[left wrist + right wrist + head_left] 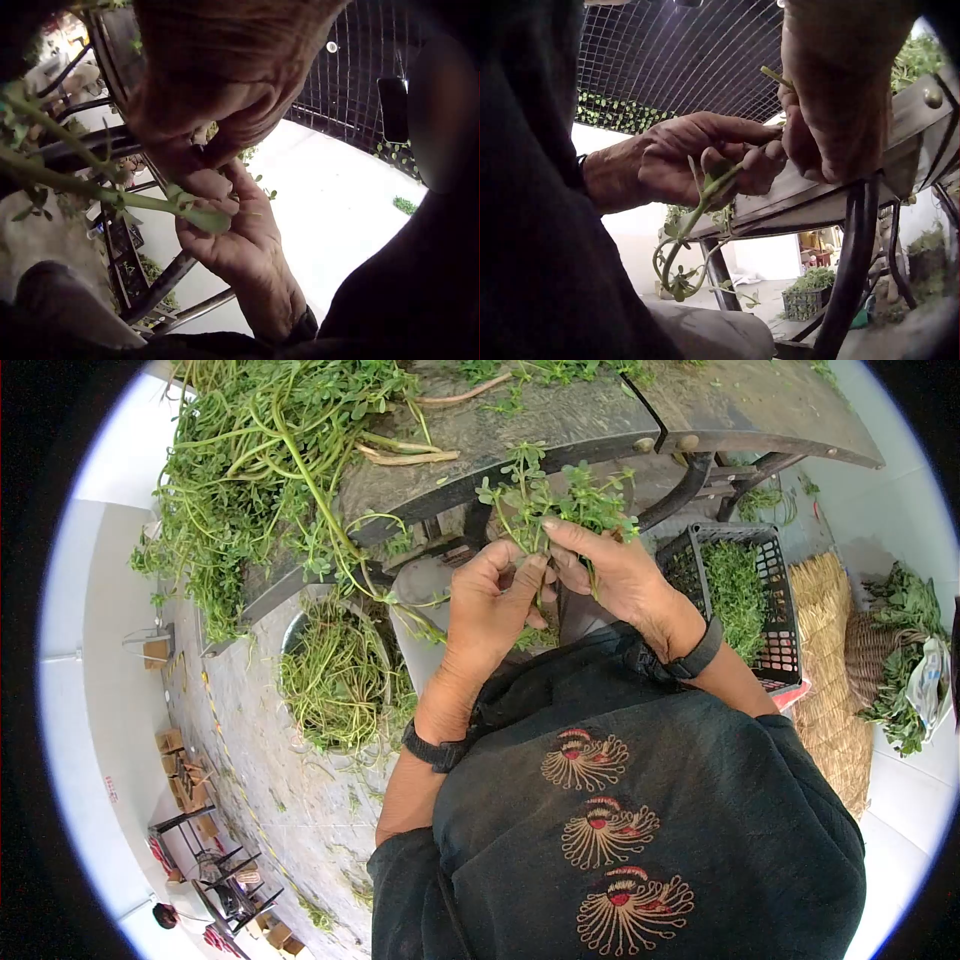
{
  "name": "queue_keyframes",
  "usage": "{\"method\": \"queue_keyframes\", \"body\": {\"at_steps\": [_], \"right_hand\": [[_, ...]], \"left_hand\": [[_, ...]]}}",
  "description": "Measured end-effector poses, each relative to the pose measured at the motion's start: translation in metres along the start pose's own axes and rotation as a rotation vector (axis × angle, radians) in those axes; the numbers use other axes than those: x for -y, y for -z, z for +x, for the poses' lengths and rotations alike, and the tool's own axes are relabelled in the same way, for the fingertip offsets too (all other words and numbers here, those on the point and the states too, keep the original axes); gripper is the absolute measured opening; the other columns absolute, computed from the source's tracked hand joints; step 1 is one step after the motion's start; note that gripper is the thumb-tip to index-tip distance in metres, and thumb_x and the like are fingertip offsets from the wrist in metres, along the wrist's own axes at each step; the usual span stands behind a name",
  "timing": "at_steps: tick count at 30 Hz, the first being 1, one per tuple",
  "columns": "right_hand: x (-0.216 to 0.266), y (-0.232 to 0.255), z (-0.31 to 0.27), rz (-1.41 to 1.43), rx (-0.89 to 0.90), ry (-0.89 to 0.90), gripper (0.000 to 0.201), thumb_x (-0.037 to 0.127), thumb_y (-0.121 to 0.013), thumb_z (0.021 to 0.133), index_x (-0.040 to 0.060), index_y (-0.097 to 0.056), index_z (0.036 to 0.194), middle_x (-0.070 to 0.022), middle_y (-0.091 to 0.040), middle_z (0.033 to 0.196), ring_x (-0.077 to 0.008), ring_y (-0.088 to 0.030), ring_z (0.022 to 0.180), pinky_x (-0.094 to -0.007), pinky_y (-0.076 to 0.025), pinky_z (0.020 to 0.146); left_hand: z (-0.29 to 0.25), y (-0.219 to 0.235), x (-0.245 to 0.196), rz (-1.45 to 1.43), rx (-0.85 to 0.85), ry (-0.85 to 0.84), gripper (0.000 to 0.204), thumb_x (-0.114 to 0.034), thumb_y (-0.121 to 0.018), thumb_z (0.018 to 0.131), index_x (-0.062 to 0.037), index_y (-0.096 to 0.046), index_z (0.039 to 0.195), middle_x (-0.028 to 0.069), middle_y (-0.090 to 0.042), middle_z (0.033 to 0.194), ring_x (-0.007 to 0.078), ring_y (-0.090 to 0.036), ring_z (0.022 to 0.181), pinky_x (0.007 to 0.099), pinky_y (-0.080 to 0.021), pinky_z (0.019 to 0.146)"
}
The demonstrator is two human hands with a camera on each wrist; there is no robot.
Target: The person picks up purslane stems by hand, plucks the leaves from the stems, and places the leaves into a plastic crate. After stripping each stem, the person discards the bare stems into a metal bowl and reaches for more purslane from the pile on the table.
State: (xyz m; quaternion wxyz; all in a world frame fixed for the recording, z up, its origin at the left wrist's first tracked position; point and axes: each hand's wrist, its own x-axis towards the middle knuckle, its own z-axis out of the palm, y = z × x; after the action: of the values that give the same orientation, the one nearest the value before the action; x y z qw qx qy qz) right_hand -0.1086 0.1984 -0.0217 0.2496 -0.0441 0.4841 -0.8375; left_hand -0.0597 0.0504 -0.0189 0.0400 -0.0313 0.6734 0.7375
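Both hands meet above the lap, close in front of the table edge. The right hand [630,580] grips a bunch of leafy green sprigs [590,500], thumb lying over the stems. Close beside it, the left hand [490,605] pinches stems between thumb and fingers. A thick green stem [705,196] with small rounded leaves trails from the left hand [690,154] in the right wrist view. There, a short cut-looking stem end [774,76] pokes out by the right hand [836,97]. Fingertips partly hide one another where the hands come together.
A big heap of leafy stems [260,470] covers the left of the wooden table [570,405] and hangs over its edge. Below stands a round tub of stems [335,680]. On the right are a black crate [790,630] of greens, a straw mat [825,660] and a wicker basket [870,650].
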Motion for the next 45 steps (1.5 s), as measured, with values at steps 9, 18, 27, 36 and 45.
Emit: {"method": "queue_keyframes", "body": {"at_steps": [9,18,27,36,45], "right_hand": [[0.0,-0.001,0.004,-0.078,0.002,0.022,0.018,0.021,-0.069,0.08,0.0069,-0.063,0.089,0.0043,-0.053,0.066,-0.0033,-0.038,0.051,-0.0215,-0.024,0.043],[-0.003,0.0,-0.01,-0.906,0.131,0.809,0.014,0.006,-0.061,0.075,0.0037,-0.06,0.089,-0.0066,-0.057,0.074,-0.0243,-0.059,0.066,-0.0293,-0.046,0.059],[0.003,-0.013,-0.025,-0.666,0.18,0.555,0.025,0.013,-0.063,0.073,0.0031,-0.06,0.096,-0.0159,-0.061,0.079,-0.0334,-0.059,0.068,-0.0372,-0.048,0.061],[-0.001,0.262,-0.093,-1.475,-0.804,0.185,0.039,0.024,-0.068,0.073,0.0006,-0.06,0.103,-0.0245,-0.062,0.086,-0.037,-0.061,0.082,-0.0398,-0.048,0.073],[0.003,0.283,-0.144,-1.421,-0.678,-0.104,0.056,0.035,-0.071,0.073,0.0015,-0.056,0.115,-0.0179,-0.063,0.101,-0.0277,-0.061,0.094,-0.0378,-0.048,0.082]], "left_hand": [[-0.001,0.003,0.008,0.34,-0.014,0.001,0.013,-0.014,-0.056,0.09,-0.001,-0.057,0.089,0.0025,-0.06,0.075,0.0062,-0.057,0.062,0.0182,-0.043,0.045],[0.004,0.005,0.02,0.526,-0.1,-0.372,0.011,-0.005,-0.058,0.086,0.0,-0.064,0.093,0.0018,-0.06,0.074,0.0048,-0.055,0.061,0.0197,-0.042,0.048],[-0.004,0.008,0.004,0.429,-0.211,-0.156,0.021,-0.018,-0.052,0.091,-0.001,-0.065,0.095,-0.0018,-0.054,0.06,0.0035,-0.047,0.048,0.0197,-0.036,0.042],[0.001,-0.002,0.0,0.17,-0.11,0.063,0.043,-0.035,-0.039,0.096,0.0007,-0.054,0.116,0.0,-0.054,0.063,0.0055,-0.048,0.048,0.0169,-0.03,0.037],[-0.001,-0.017,-0.007,0.345,0.013,0.007,0.039,-0.033,-0.04,0.096,0.0002,-0.057,0.106,-0.0005,-0.054,0.065,0.0052,-0.047,0.051,0.0171,-0.033,0.042]]}}
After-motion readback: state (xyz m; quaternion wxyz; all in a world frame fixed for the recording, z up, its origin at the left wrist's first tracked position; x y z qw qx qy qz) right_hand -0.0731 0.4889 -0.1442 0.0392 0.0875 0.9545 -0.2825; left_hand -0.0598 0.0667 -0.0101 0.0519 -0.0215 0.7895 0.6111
